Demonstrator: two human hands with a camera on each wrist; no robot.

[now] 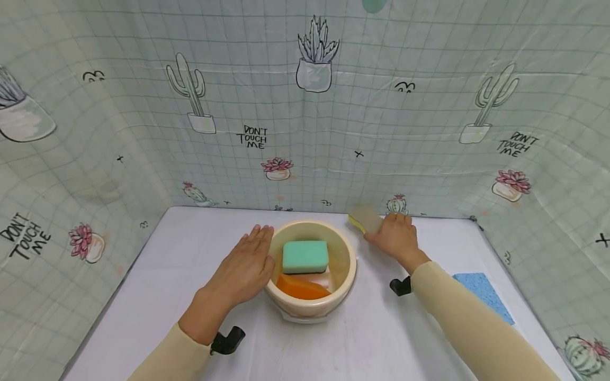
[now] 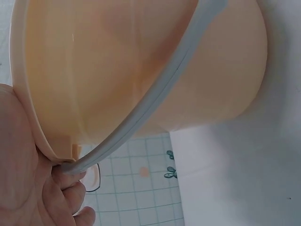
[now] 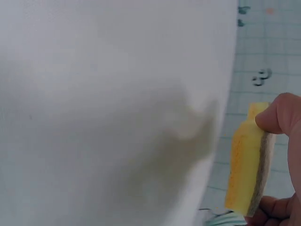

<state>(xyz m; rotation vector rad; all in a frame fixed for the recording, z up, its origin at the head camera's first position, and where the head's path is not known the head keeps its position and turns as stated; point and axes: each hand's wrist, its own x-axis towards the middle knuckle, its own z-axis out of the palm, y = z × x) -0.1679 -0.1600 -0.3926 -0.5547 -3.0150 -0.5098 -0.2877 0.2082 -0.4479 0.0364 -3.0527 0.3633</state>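
Observation:
A cream bucket [image 1: 350, 275] with a grey handle [image 2: 162, 87] stands mid-table. Inside it lie a green sponge [image 1: 305, 256] and an orange sponge [image 1: 301, 288]. My left hand [image 1: 248, 264] rests against the bucket's left rim, its fingers straight and together. To the right of the bucket, my right hand [image 1: 395, 235] pinches a yellow scrub sponge [image 3: 244, 165] with a greyish-brown scouring layer, thumb on one edge and fingers on the opposite one. In the right wrist view this sponge is held above the table, its shadow falling on the cloth.
A blue sponge [image 1: 483, 296] lies on the right of the white table [image 1: 152, 307], partly behind my right forearm. Grid-patterned curtains [image 1: 238, 95] printed with cacti rise along the back and both sides.

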